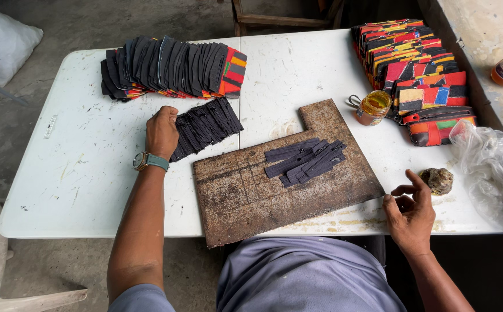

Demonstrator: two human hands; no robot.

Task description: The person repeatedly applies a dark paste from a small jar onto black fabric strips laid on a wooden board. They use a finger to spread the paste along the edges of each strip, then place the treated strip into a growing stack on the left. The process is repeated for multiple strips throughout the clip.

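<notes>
Dark strips: We see a fanned pile of dark strips (205, 128) lying on the white table (89, 173), just below a larger fanned stack of dark and striped pieces (170, 68).
Left hand: The left hand (162, 132) rests knuckles-up on the pile's left end, fingers curled down onto it; we cannot tell whether any strip is actually pinched.
Right hand: The right hand (410, 214) hovers at the table's near edge, half open and holding nothing, beside a small brownish lump (437, 180).
Board: Between the hands lies a rusty brown board (280, 173) carrying a smaller cluster of dark strips (306, 162).
Step in hand: We judge this a pick-up from the pile, with the board as the work surface.
What it calls for: Separating a few strips cleanly from the fan without dragging the rest.
Further out: An amber jar (374, 107), colourful patchwork pouches (419, 69) and crumpled clear plastic (488, 167) sit at right.
</notes>
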